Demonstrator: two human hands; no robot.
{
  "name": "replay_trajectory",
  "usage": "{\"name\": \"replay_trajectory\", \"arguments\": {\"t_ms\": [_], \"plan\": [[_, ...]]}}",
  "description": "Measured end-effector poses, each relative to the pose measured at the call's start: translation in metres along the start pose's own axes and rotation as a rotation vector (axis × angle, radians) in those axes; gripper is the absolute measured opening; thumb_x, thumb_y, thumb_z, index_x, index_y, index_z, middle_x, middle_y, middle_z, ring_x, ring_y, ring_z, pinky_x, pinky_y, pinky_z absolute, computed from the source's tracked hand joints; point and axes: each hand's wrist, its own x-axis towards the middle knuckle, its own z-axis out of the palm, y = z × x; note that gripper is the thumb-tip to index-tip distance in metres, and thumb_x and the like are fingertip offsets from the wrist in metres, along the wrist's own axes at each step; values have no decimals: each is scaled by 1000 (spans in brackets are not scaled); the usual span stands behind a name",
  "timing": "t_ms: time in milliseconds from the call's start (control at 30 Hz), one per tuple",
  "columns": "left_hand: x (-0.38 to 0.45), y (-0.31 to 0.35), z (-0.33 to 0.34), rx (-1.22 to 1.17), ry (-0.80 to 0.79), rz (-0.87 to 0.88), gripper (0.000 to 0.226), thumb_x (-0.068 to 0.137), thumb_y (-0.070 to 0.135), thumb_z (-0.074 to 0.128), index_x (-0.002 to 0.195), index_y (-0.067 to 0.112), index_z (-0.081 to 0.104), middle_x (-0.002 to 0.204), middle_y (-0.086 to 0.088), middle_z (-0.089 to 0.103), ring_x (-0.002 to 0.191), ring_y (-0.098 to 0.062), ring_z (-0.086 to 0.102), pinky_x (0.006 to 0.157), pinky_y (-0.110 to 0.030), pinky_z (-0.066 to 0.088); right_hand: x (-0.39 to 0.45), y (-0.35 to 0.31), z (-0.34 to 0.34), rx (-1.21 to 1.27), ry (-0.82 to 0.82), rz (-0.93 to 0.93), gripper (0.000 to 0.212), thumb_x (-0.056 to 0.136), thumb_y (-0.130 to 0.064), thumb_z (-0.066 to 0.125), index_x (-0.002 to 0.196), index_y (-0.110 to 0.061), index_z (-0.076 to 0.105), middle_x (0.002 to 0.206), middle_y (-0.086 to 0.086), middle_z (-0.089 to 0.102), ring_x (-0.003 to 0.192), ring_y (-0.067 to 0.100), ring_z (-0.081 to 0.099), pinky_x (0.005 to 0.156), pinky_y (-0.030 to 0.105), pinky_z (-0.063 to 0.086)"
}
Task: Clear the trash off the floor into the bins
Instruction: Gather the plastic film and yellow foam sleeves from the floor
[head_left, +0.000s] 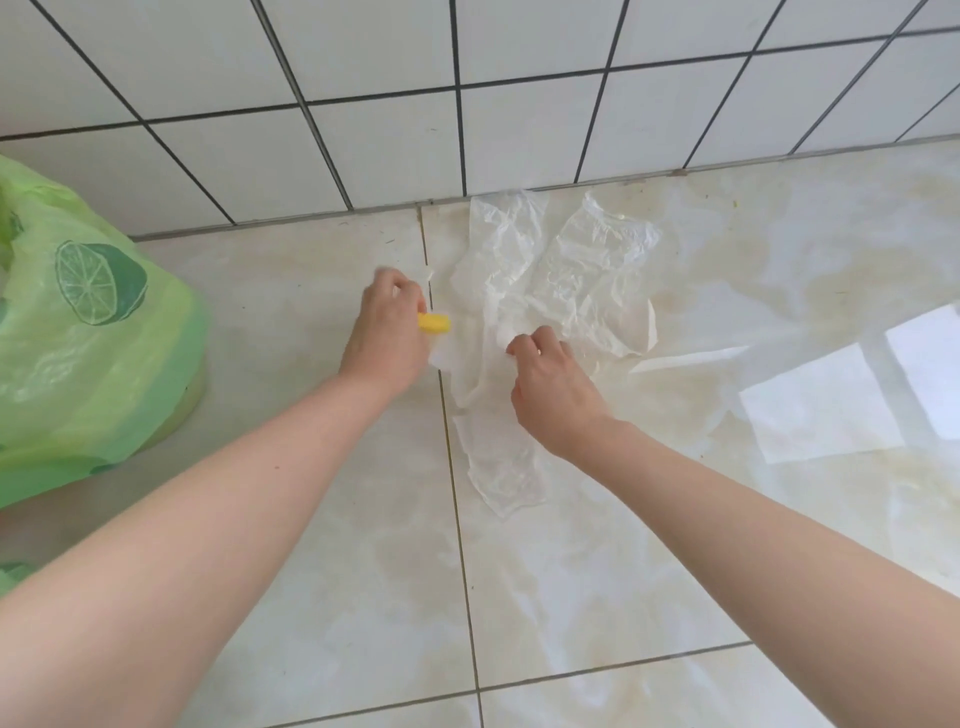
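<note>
A crumpled clear plastic bag (550, 270) lies spread on the pale floor tiles close to the wall. My left hand (387, 332) is curled around a small yellow piece of trash (434, 322), and some white scrap shows at its fingertips. My right hand (553, 389) pinches the near edge of the clear plastic bag with bent fingers. At the left stands a bin lined with a green lime-print bag (93, 332), about an arm's width from my left hand.
A white tiled wall (467, 104) rises just behind the plastic. Bright patches of window light (821, 410) fall on the floor at the right. The glossy floor tiles (597, 597) stretch toward me.
</note>
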Motion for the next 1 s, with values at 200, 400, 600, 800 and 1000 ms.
{"name": "replay_trajectory", "arguments": {"t_ms": [200, 400, 600, 800, 1000], "plan": [[-12, -8, 33, 242, -347, -74, 53, 89, 32, 44, 138, 28, 24, 154, 4, 5, 142, -36, 2, 105, -66, 18, 5, -11, 19, -68, -72, 82, 81, 85, -53, 57, 145, -15, 16, 138, 9, 29, 119, 33, 37, 82, 42, 52], [-24, -11, 42, 326, -320, -5, 68, 85, 61, 45, 141, 28, 23, 156, 2, 8, 143, -40, 3, 107, -63, 19, 20, -22, 31, -160, -4, 150, 73, 83, -19, 59, 143, -12, 18, 125, 10, 36, 111, 29, 39, 69, 32, 48], [-31, -10, 43, 329, -61, 47, 37, 83, 21, 60, 117, 8, 53, 126, -8, 48, 123, -31, 38, 97, -42, 38, 26, -12, 30, -170, -43, 7, 64, 70, 9, 60, 124, -11, 32, 116, 12, 40, 98, 26, 42, 68, 27, 36], [-25, -8, 37, 204, -35, 97, 21, 75, -15, 53, 89, 1, 57, 97, -16, 51, 85, -34, 48, 68, -43, 39, 30, 4, -3, 324, 3, 9, 44, 82, 10, 40, 115, -13, 59, 101, 8, 43, 94, 30, 49, 76, 33, 45], [-2, -1, 19, -12, 78, 25, 30, 64, -25, 41, 78, -3, 55, 93, -17, 44, 72, -30, 47, 62, -26, 28, 17, 27, -47, 437, 296, -15, 40, 76, 14, 39, 94, -9, 67, 88, 5, 43, 71, 22, 46, 58, 15, 37]]}}
